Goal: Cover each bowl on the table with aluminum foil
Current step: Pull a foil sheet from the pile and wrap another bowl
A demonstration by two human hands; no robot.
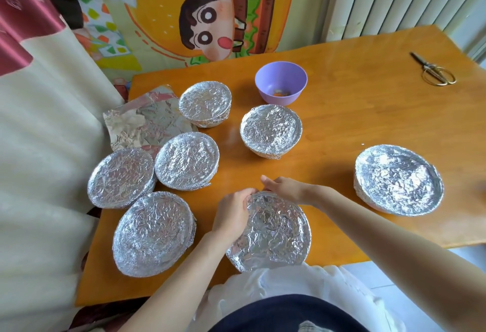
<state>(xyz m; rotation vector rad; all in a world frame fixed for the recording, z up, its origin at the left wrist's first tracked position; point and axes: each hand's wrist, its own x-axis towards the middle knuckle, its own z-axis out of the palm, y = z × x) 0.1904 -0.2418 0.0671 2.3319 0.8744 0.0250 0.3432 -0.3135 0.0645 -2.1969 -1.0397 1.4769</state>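
Note:
A foil-covered bowl (273, 231) sits at the table's near edge in front of me. My left hand (232, 213) curls around its left rim, pressing the foil there. My right hand (282, 188) rests on the far rim with fingers bent over the foil edge. Several other foil-covered bowls stand around: front left (153, 233), left (121, 176), middle (186, 160), back left (205, 101), centre (271, 130) and right (398, 179). A purple bowl (281, 81) at the back stands uncovered with a bit of orange food inside.
A loose crumpled foil sheet (143, 123) lies at the table's left edge, partly under the bowls. Gold scissors (434, 70) lie at the far right. The wooden table (368, 110) meets a curtain on the left and a cartoon wall hanging behind.

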